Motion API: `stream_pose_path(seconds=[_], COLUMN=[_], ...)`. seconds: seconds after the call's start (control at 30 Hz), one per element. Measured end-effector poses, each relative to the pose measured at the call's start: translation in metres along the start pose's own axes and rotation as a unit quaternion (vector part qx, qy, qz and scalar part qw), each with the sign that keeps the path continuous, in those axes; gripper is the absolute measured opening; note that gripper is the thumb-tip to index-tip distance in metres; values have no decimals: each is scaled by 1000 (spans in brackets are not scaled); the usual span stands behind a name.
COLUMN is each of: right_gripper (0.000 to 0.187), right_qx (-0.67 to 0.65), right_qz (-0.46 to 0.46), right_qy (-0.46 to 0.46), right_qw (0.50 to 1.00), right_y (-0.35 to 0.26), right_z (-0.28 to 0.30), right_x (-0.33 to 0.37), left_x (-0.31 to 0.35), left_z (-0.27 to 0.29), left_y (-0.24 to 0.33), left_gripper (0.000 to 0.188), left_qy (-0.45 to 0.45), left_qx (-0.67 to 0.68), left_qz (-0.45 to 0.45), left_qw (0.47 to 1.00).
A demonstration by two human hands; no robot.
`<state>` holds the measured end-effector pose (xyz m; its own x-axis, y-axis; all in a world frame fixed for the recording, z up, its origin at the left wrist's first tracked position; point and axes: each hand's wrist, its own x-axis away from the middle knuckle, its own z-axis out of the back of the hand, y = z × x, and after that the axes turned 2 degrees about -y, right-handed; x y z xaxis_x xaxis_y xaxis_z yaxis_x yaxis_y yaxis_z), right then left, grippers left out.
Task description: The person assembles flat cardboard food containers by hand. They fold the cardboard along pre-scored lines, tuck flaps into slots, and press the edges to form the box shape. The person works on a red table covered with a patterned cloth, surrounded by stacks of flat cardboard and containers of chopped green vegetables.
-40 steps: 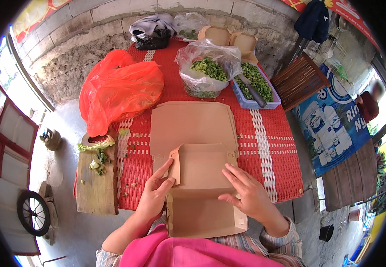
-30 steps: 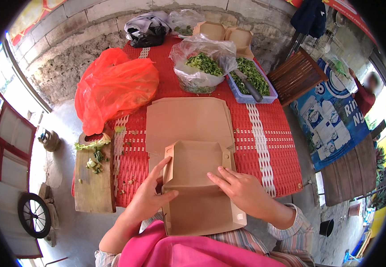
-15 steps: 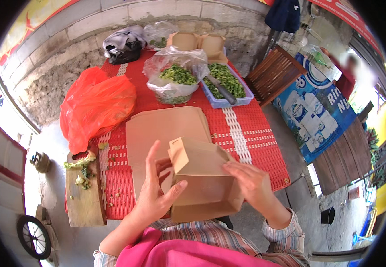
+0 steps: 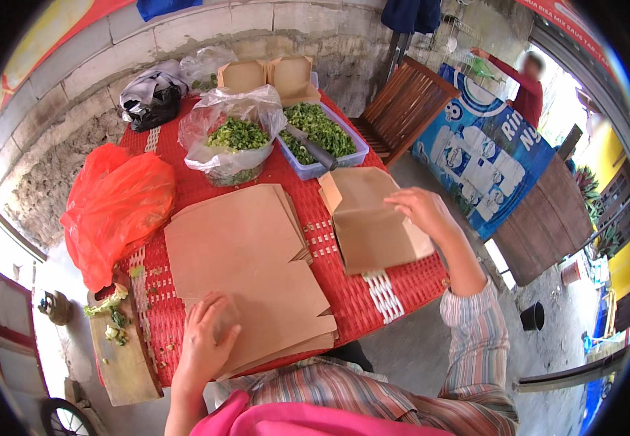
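Note:
An open brown cardboard box (image 4: pixel 375 236) is at the right side of the red woven table, its flap raised at the upper left. My right hand (image 4: pixel 425 212) is closed over the box's right edge, the thumb hidden. A stack of flat brown cardboard blanks (image 4: pixel 242 251), notched along the right side, lies in front of me. My left hand (image 4: pixel 210 334) is at the stack's near left edge, fingers slightly bent and apart, thumb out, holding nothing.
Behind are a clear bag of chopped greens (image 4: pixel 235 138), a lilac tray of greens (image 4: pixel 318 138) with a knife (image 4: pixel 315 151), and two folded boxes (image 4: pixel 289 76). To the left are a red plastic bag (image 4: pixel 119 211) and a wooden board (image 4: pixel 122 356) with scraps. Someone in red (image 4: pixel 529 94) stands beyond.
The cardboard box has moved from above the stack to the table's right side with my right hand. My left hand has left the box and dropped to the stack's near left edge.

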<state>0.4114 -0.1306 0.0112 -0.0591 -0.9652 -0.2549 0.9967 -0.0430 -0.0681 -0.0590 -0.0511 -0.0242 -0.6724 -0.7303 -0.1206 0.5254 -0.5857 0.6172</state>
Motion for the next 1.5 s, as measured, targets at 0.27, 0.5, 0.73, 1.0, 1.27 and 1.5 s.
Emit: stream_pose_path(seconds=[0.27,0.5,0.73,1.0,1.27,1.5], right_gripper=[31,50,52,35,18,21], right_qx=[-95,-171,-169,-254,-346,-278], right_qz=[37,243,257,247,109,166], right_qy=[167,-92,-154,-162,-153,-177], right_qw=[981,950,939,921,919,929], right_y=[-115,-205,-224,-216,-221,-215], right_z=[36,-25,-26,-23,-26,-31], right_x=[5,40,51,41,19,11], left_x=[17,20,26,21,15,10], left_z=[8,18,28,37,41,38], left_y=[7,-3,-7,-12,6,-12], left_gripper=[85,89,82,55,19,23], left_qy=[-116,-157,-179,-199,-78,-148], left_qx=[-93,-94,-62,3,37,48], left_qz=[-51,-76,-74,-81,38,17], left_qw=[988,980,979,977,996,988])
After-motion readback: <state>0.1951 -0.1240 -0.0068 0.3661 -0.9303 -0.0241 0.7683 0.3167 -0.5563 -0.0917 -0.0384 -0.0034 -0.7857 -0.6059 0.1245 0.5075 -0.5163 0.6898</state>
